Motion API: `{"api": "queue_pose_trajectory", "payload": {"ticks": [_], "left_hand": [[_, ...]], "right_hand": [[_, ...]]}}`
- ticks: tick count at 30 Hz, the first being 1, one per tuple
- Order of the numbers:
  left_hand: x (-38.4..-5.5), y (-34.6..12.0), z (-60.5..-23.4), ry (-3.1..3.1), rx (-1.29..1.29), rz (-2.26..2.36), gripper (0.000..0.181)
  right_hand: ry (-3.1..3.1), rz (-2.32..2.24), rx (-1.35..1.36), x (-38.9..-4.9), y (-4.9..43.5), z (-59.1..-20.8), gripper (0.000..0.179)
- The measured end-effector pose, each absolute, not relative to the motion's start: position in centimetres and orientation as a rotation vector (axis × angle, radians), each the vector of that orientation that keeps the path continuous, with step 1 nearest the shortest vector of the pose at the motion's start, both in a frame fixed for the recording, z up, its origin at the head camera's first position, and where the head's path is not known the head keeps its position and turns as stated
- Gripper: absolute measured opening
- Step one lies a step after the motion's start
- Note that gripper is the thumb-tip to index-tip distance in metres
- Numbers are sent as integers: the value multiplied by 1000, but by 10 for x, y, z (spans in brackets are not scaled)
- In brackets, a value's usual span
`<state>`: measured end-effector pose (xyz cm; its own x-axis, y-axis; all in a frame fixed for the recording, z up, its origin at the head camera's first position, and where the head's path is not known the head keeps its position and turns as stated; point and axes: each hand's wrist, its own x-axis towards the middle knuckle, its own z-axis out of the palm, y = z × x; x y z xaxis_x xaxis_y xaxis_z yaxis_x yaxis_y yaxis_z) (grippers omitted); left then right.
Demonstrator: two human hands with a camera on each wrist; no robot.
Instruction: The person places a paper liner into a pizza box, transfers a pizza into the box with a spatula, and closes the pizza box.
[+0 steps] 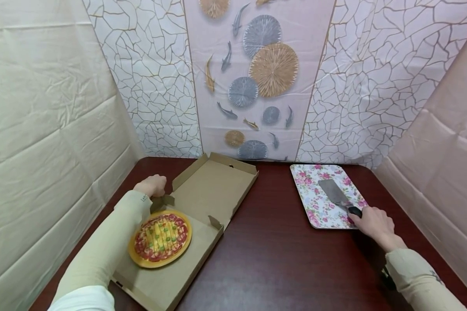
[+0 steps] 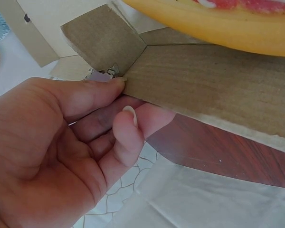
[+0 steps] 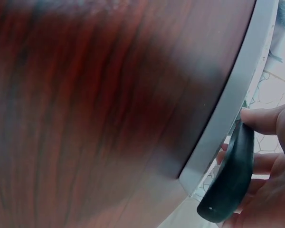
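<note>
In the head view my left hand (image 1: 152, 185) is at the far left corner of an open cardboard pizza box (image 1: 194, 259). The left wrist view has its thumb and fingers pinching the box's side wall (image 2: 213, 90) beside a corner flap. A toy-like pizza (image 1: 161, 237) with a yellow crust, red slices and green bits sits in the box's near half. On the right, my right hand (image 1: 375, 224) holds a metal spatula (image 1: 332, 190) by its black handle (image 3: 230, 175). The blade lies over a floral tray (image 1: 314, 211), and the fingers are at the tray's near right corner.
The box lid (image 1: 214, 185) lies folded back toward the rear wall. Dark reddish wood tabletop (image 1: 264, 242) separates box and tray. Cloth hangings (image 1: 159, 77) surround the table at the back and both sides.
</note>
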<state>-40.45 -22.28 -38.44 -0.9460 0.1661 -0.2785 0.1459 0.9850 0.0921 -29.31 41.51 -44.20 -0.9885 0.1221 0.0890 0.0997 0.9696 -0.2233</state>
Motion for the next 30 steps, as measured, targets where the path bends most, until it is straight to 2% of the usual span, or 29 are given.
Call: {"api": "queue_pose_trajectory", "payload": {"ticks": [11,19,26,30], "left_hand": [[-400,-220,-382,2850,214,108,11],[-400,-221,-382,2864,246,68,11],[-403,-223,-382,2811,216,61,8],[-405,-227,-378,2774,189,77,14]], "right_hand": [[-3042,338,-204,-290,413,-440,44],[-2875,265,-121,-297,402,-431,51],[-2725,328,-105,-314,378,-420,43],[-2739,424,-115,-327,353,-412,41]]}}
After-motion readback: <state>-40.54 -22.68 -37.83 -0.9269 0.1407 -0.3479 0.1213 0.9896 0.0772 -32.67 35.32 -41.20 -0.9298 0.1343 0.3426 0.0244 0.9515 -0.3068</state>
